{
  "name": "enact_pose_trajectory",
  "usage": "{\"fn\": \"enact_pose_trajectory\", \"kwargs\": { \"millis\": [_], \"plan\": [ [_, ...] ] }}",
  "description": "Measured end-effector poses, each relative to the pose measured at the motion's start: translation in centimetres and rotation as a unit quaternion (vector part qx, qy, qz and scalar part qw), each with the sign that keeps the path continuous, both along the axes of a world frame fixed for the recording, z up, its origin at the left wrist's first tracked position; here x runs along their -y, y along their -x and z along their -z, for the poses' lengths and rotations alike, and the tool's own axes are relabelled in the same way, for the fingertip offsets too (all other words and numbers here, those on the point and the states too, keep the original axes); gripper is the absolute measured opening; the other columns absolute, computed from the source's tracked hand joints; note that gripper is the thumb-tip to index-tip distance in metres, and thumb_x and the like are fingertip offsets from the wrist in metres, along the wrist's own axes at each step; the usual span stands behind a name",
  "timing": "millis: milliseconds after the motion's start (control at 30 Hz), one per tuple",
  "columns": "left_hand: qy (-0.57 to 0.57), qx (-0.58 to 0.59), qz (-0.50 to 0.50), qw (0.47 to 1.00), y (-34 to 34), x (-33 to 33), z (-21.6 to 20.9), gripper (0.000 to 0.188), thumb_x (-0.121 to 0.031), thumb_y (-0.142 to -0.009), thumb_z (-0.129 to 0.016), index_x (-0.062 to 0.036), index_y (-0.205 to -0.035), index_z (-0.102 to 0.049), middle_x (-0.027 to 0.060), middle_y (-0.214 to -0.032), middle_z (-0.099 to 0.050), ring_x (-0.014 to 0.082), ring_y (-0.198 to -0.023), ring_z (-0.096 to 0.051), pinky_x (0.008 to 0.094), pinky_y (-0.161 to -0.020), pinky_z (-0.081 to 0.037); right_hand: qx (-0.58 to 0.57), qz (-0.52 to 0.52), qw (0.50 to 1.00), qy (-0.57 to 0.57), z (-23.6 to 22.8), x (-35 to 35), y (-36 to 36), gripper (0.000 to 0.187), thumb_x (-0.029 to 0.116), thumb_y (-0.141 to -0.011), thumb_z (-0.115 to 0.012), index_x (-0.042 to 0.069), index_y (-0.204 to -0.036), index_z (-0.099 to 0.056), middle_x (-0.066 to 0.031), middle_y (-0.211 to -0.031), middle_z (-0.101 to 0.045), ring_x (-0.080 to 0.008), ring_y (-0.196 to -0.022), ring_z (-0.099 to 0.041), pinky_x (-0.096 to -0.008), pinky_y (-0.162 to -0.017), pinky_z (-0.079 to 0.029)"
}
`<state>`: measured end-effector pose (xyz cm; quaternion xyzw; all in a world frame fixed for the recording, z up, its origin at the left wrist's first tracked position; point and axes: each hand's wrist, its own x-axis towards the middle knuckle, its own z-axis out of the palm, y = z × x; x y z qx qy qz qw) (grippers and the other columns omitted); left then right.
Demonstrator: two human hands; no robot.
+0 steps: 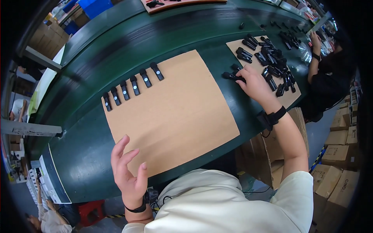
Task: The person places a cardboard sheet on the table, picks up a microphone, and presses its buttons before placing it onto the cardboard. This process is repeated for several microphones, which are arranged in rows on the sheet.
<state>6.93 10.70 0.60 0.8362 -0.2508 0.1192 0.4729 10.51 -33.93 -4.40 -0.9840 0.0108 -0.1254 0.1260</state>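
On the green work surface lies a flat brown cardboard sheet. Along its far left edge runs a slanted row of several small black pieces that look like clip-on microphones, each with a rounded dark head and a pale dot. My left hand hovers at the near left corner of this sheet, fingers apart and holding nothing. To the right, my right hand has its fingers closed on a black clip-on microphone, beside a second cardboard sheet. Many similar black pieces are heaped loosely on that second sheet.
More black pieces and clear plastic lie at the far right, near another person's arm. A pink tray sits at the back. Below the table's edge stands an open carton; stacked boxes line the floor at right.
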Motion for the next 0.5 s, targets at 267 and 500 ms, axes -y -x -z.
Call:
{"fn": "enact_pose_trajectory", "kwargs": {
  "millis": [267,500],
  "plan": [
    [-0.008,0.005,0.028,1.0,0.8,1.5,-0.6,0.032,-0.007,-0.077,-0.069,-0.0008,-0.107,-0.064,0.0267,-0.133,-0.053,0.04,-0.122,-0.053,0.0475,-0.103,-0.04,-0.028,0.007,0.978,-0.209,-3.4,-3.0,3.1,0.02,0.004,-0.085,-0.068,0.002,-0.105,-0.066,-0.0102,-0.098,-0.066,-0.021,-0.083,-0.062,-0.0307,-0.078,-0.05],
    [0.009,-0.015,0.12,0.993,0.9,4.2,-1.9,0.033,-0.011,-0.081,-0.07,0.0007,-0.111,-0.063,0.0221,-0.121,-0.062,0.0359,-0.116,-0.059,0.0513,-0.107,-0.038,-0.066,-0.154,0.816,-0.553,-6.5,-11.5,9.0,0.023,-0.001,-0.084,-0.066,-0.004,-0.107,-0.066,-0.011,-0.094,-0.064,-0.0155,-0.085,-0.059,-0.0272,-0.077,-0.046]
  ]
}}
